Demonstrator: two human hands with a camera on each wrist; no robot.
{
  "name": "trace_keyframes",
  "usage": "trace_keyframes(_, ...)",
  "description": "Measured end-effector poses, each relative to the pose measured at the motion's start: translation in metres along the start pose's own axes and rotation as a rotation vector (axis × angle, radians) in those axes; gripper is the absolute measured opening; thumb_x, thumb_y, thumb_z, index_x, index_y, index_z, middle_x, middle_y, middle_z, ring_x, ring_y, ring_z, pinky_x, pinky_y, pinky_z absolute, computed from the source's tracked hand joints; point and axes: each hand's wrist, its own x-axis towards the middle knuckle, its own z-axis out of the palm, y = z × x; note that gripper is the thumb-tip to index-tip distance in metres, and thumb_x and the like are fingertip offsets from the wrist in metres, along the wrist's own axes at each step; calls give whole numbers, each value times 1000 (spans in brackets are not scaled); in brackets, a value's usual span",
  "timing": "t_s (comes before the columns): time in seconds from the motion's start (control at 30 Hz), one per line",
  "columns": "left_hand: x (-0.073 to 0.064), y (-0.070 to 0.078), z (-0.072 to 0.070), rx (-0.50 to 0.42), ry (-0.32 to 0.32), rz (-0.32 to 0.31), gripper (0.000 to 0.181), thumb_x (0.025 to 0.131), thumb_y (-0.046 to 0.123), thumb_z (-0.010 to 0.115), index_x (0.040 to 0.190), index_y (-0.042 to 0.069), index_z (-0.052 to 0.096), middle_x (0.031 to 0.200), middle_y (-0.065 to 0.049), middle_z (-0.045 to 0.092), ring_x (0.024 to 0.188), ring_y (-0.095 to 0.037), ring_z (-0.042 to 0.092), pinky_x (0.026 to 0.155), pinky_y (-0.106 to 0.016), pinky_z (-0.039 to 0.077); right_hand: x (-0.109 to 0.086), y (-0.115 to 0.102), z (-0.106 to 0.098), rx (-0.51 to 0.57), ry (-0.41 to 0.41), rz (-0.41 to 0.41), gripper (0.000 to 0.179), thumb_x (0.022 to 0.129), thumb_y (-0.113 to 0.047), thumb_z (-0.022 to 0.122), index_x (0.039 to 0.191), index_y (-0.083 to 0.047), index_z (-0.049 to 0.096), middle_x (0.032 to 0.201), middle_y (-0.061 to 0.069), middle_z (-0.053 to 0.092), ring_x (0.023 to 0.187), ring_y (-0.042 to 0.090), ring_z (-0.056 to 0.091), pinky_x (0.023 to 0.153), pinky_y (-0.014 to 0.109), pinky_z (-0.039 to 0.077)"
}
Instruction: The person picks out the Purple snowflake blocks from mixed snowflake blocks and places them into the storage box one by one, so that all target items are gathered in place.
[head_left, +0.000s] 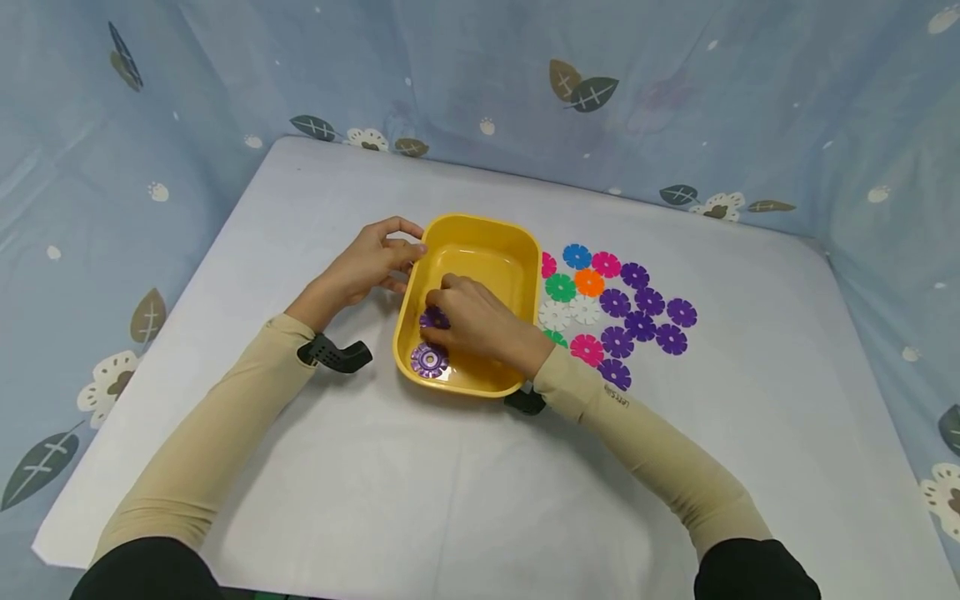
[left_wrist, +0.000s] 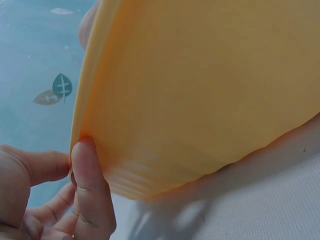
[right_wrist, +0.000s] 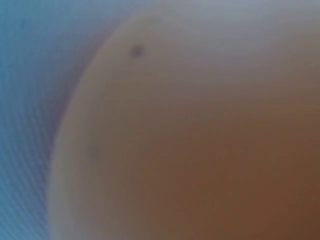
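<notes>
My left hand (head_left: 377,260) pinches the left rim of a yellow plastic basin (head_left: 480,220); in the left wrist view, finger and thumb (left_wrist: 91,185) meet on either side of that rim. Inside the basin, my right hand (head_left: 480,323) has its fingers curled at a purple snowflake disc (head_left: 433,318), pinching it near the left wall; the palm side is hidden. Just in front of those fingers, a second purple snowflake disc (head_left: 430,360) lies on the basin floor in the near left corner. The right wrist view is a blurred close-up.
Flat snowflake discs spread to the right of the basin on a white table (head_left: 375,483): several purple ones (head_left: 640,326), a blue one (head_left: 577,256), an orange one (head_left: 589,282), green, pink and white ones (head_left: 584,309). A patterned blue curtain (head_left: 465,83) hangs behind.
</notes>
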Motion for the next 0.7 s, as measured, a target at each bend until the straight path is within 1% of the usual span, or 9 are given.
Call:
trace_keyframes(0.13, 0, 0, 1, -6, -3, -1, 37, 102, 24, 61, 133, 8, 48, 111, -19, 66, 80, -20, 65, 57, -28, 58, -1, 0, 1, 29, 24, -5, 23, 99, -32, 63, 96, -11, 70, 80, 0, 54, 74, 14, 48, 63, 24, 38)
trace_keyframes(0.27, 0, 0, 2, -8, -1, -3, 37, 102, 24, 61, 133, 8, 48, 112, -20, 65, 80, -21, 65, 57, -28, 58, -2, 0, 1, 32, 35, -8, 24, 101, -30, 58, 87, -14, 67, 76, 0, 53, 72, 14, 47, 63, 24, 38)
trace_keyframes(0.47, -1, 0, 2, -8, 0, -5, 38, 102, 23, 60, 134, 7, 48, 114, -21, 64, 82, -22, 66, 57, -28, 58, -2, -1, 1, 23, 21, -6, 27, 103, -32, 55, 86, -13, 67, 77, 1, 53, 70, 14, 48, 61, 23, 37)
trace_keyframes(0.7, -2, 1, 0, -3, 2, -2, 39, 102, 25, 61, 134, 8, 48, 116, -22, 64, 86, -25, 66, 58, -28, 59, -1, -2, 1, 7, 37, -31, 27, 103, -32, 56, 86, -13, 66, 76, 1, 53, 69, 14, 48, 60, 23, 37)
